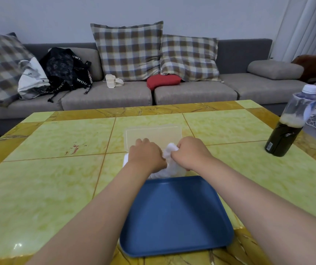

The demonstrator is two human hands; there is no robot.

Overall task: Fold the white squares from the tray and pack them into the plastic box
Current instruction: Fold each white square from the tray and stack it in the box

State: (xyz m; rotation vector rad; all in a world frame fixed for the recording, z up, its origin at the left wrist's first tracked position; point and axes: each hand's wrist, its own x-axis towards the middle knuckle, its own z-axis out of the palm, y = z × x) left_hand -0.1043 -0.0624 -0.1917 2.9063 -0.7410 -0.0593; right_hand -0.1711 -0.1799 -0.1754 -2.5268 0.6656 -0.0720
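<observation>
**Folding a white square between tray and box**

The soft white cloth square (pixel 169 152) is bunched up between both hands, raised a little above more white cloth heaped just beyond the far edge of the tray. The right hand (pixel 190 152) pinches a puff of it in a closed grip. The left hand (pixel 145 156) has its fingers curled down onto the fabric beside it, also gripping.

To do this fold well, the person would likely need to pull the two held edges apart until the cloth lies flat. They would then bring corner to corner and press the crease down on the desk before lifting. A crumpled fold would probably take up too much room in the box.

The cloth looks thick and fluffy, like towelling. It is limp and plainly wrinkled, with no neat edge showing.

The translucent rectangular plastic box (pixel 153 133) lies just past the hands. The forearms hide its near side, so it is hard to tell whether the heaped cloth sits in it or in front of it. The blue plastic tray (pixel 174 217) lies nearest the person and shows no white squares.

All of this rests on a yellow-green marbled desk (pixel 48 178). A dark bottle with a white cap (pixel 287 129) stands well off to the right, and a grey sofa with checked cushions (pixel 115 94) sits beyond.
</observation>
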